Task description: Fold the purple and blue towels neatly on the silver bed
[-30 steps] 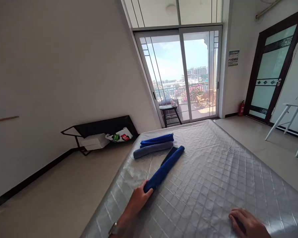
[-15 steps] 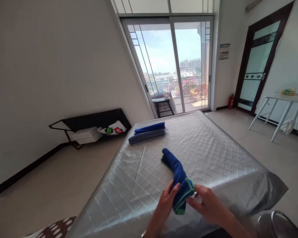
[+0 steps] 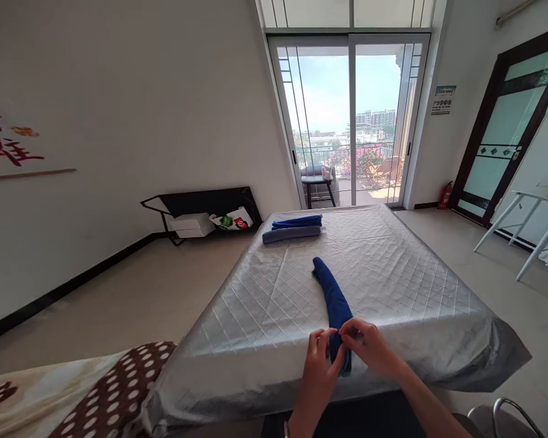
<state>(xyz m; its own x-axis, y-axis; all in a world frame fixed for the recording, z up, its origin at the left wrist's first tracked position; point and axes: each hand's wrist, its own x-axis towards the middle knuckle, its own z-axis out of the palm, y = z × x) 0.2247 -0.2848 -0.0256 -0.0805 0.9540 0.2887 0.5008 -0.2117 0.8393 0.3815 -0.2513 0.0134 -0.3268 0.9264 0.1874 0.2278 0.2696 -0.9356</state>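
A long blue towel (image 3: 334,296), folded narrow, lies on the silver quilted cover (image 3: 274,310), its near end at the cover's front edge. Around that near end my left hand (image 3: 320,358) is closed, thumb and fingers gripping the cloth. From the other side my right hand (image 3: 364,342) pinches the same end, its fingertips almost meeting those of the left. A bit of green edging shows below the fingers. Farther back lie a rolled grey-blue towel (image 3: 292,234) and a bright blue folded towel (image 3: 296,222) side by side.
Against the left wall stands a black rack (image 3: 205,204) with a white box (image 3: 192,225) and a printed bag (image 3: 232,220). A brown dotted blanket (image 3: 128,389) is at lower left. To the right are a white table (image 3: 541,193), a fire extinguisher (image 3: 444,196) and a metal-framed chair (image 3: 506,420).
The view has turned left. The towel's near end, bent up with its green hem showing before, now lies straighter and lower, and my hands have come closer together on it.
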